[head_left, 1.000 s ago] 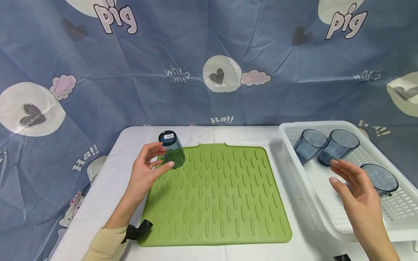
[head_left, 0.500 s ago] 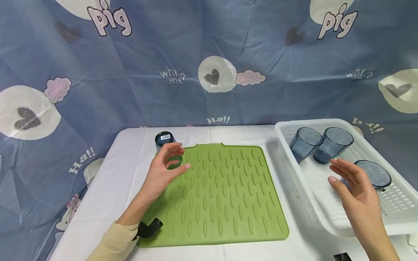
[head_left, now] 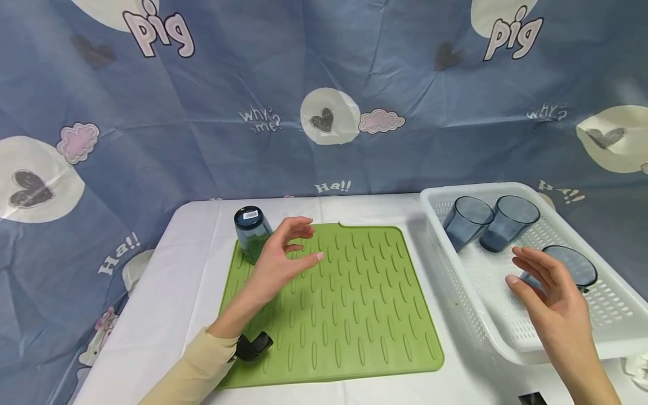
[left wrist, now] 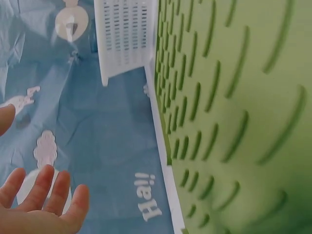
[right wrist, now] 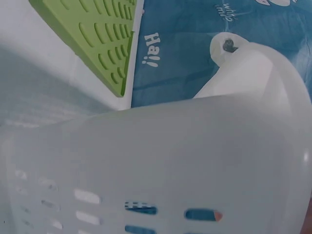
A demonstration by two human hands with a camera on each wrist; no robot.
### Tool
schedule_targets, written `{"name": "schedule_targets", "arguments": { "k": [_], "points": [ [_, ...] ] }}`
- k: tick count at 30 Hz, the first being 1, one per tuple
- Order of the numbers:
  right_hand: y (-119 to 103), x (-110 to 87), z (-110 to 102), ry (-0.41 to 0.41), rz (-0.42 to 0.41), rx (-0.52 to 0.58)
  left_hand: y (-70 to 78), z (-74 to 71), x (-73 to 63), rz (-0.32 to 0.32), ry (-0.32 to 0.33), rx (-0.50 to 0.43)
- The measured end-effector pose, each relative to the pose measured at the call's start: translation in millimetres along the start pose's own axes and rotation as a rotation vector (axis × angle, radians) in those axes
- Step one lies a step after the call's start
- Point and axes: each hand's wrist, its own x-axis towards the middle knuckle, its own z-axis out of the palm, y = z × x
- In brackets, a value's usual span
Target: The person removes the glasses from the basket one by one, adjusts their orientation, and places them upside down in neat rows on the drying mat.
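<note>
An upside-down blue glass point(head_left: 251, 228) with a barcode label on its base stands on the far-left corner of the green ridged mat point(head_left: 349, 298). My left hand point(head_left: 283, 256) hovers over the mat to the right of that glass, fingers relaxed and holding nothing; its spread fingers point(left wrist: 46, 195) show in the left wrist view. Over the white basket point(head_left: 468, 281) is my right hand point(head_left: 554, 298), loosely curved with thumb and fingers apart. Just beyond it a blue glass point(head_left: 569, 264) lies in the basket, partly hidden by the hand. I cannot tell whether they touch.
Two more blue glasses, one leaning left point(head_left: 468, 222) and one beside it point(head_left: 508, 222), sit at the basket's far end. The basket wall point(right wrist: 161, 156) fills most of the right wrist view. A patterned blue curtain point(head_left: 283, 157) hangs behind the white table.
My left hand has moved away from the upside-down glass, rightward across the mat, leaving the glass standing. My right hand stays nearly still above the basket. The head view has shifted slightly.
</note>
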Motion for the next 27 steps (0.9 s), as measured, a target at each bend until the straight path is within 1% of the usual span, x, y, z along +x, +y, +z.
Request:
{"name": "schedule_targets", "arguments": {
  "k": [2, 3, 4, 9, 10, 11, 15, 17, 18, 20, 24, 27],
  "points": [
    [0, 1.2, 0, 0.001, -0.006, -0.007, 2.0, 4.3, 3.5, 0.005, -0.012, 0.004],
    [0, 1.7, 0, 0.002, -0.008, -0.013, 7.3, 6.8, 4.4, -0.001, -0.020, 0.003],
    [0, 2.1, -1, 0.003, -0.010, -0.022, 8.0, 9.2, 5.7, 0.000, -0.027, 0.007],
    [4, 2.3, -5, 0.003, -0.022, -0.076, 9.3, 23.8, 12.7, -0.005, -0.073, 0.004],
    [5, 2.2, -7, 0.002, -0.022, -0.083, 4.8, 27.1, 15.0, 0.000, -0.079, 0.005],
    [6, 2.3, -8, 0.001, -0.024, -0.094, 5.2, 30.7, 16.6, 0.001, -0.088, 0.002],
    [11, 3.1, -12, 0.010, -0.031, -0.188, 5.9, 46.7, 22.4, -0.006, -0.118, 0.006],
    [13, 3.7, -14, 0.018, -0.032, -0.253, 5.5, 54.5, 24.9, -0.006, -0.132, 0.008],
    [14, 3.7, -15, 0.022, -0.031, -0.271, 5.1, 58.2, 25.8, -0.007, -0.139, 0.008],
    [15, 3.7, -16, 0.027, -0.020, -0.265, 4.4, 65.1, 26.9, -0.013, -0.151, 0.006],
    [16, 4.3, -18, 0.034, -0.012, -0.321, 3.9, 75.9, 27.2, -0.031, -0.170, -0.005],
    [16, 6.2, -19, 0.042, -0.013, -0.414, 3.9, 81.3, 27.3, -0.036, -0.177, -0.009]
  ]
}}
